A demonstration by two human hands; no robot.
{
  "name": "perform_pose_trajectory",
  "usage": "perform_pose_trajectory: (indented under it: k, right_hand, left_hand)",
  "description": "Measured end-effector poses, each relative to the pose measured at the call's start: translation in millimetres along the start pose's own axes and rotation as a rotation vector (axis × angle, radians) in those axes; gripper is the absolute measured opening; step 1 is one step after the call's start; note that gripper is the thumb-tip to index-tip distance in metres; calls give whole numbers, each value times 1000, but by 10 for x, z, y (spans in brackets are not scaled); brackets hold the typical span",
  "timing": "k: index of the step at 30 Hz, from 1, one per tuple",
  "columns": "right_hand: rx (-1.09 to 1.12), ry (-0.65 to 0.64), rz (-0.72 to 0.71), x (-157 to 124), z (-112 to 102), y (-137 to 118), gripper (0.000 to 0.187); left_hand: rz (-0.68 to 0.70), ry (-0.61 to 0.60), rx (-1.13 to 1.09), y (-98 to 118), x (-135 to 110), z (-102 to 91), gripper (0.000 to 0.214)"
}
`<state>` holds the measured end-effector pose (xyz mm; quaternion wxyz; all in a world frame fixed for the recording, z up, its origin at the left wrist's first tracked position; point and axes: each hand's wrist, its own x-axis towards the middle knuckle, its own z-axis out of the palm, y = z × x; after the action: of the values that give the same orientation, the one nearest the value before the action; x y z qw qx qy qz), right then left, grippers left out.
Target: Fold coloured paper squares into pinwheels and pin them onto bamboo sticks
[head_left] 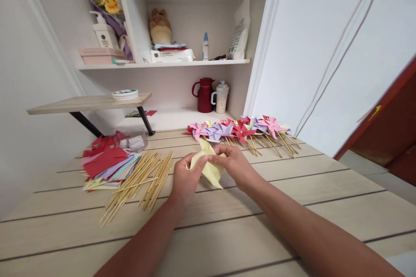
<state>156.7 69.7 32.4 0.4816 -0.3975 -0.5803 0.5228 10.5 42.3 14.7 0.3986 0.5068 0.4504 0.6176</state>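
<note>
My left hand [186, 178] and my right hand [234, 163] both pinch a pale yellow paper piece [210, 169], partly folded, just above the wooden table [227, 229]. The left fingers close on its left edge, the right fingers on its upper middle. A row of finished paper pinwheels [242, 130] on sticks lies just beyond the hands. To the left lie several loose wooden sticks [143, 179] and a stack of coloured paper squares [107, 164].
A clear plastic container [131, 142] sits behind the paper stack. A small raised wooden shelf [87, 104] holds a round tin. At the back stand a red jug [204, 95] and a speckled mug [221, 97], with wall shelves above.
</note>
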Motion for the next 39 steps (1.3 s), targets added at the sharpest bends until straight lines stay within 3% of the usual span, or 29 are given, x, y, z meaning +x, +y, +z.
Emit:
perform_pose_trajectory:
  k: [8,18,23,29,39]
  right_hand:
    - [-41,30,-18,26,-7,29,20]
    - [-186,-13,-101,76,-39,108,20]
    - [-300,-134,-215,56,-23,108,15]
    - [-471,-166,-304,14,5,148,13]
    - [-381,-177,-278,68,-1,176,9]
  left_hand:
    - [-30,-65,-24,59,15,13,30]
    - [56,11,96,-26,72,-25,23]
    - [-6,90,89,-65,103,-49,23]
    - [-12,129,80,-101,131,-77,23]
    - [99,171,199,-92,158,-90,12]
